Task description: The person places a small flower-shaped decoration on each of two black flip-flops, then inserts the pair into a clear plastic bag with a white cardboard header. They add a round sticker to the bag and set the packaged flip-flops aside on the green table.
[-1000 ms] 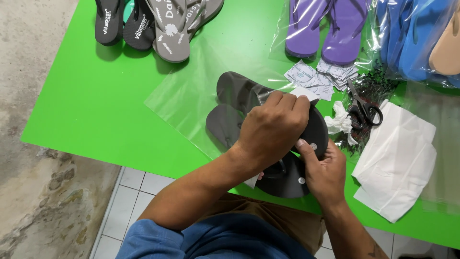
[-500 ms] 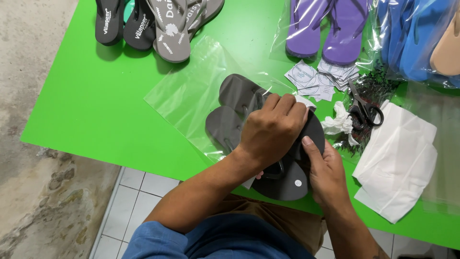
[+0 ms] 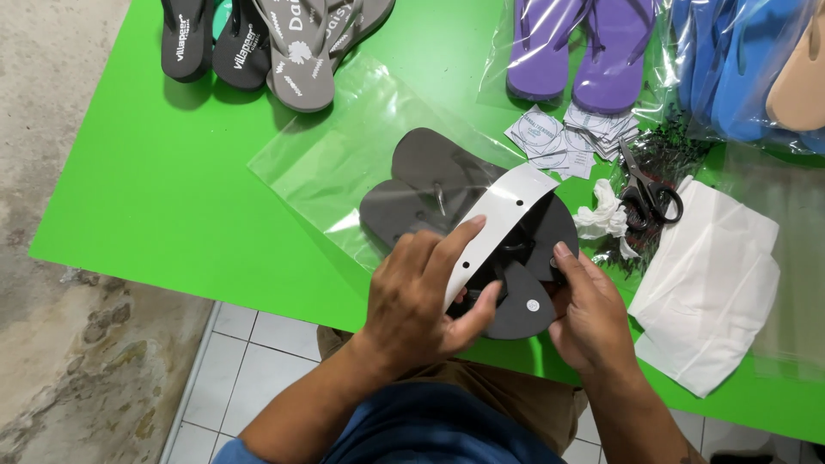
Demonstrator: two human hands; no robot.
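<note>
A: Dark grey flip-flops (image 3: pixel 430 185), a pair, lie soles up on a clear plastic bag (image 3: pixel 344 155) near the front edge of the green tabletop (image 3: pixel 155 172).

B: And the hands?

A: The left hand (image 3: pixel 421 296) has its fingers (image 3: pixel 460 245) closed on a white card strip (image 3: pixel 507 215) that bends over the pair. The right hand (image 3: pixel 589 314) grips the pair's near end, fingers curled.

B: Nearby?

A: Scissors (image 3: pixel 644 193) and white paper (image 3: pixel 709 283) lie to the right; purple flip-flops (image 3: pixel 576 47) sit bagged beyond.

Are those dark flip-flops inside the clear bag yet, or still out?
Out. The dark flip-flops lie soles-up on top of the flat clear bag, while the left hand and right hand hold a white card strip over them.
</note>
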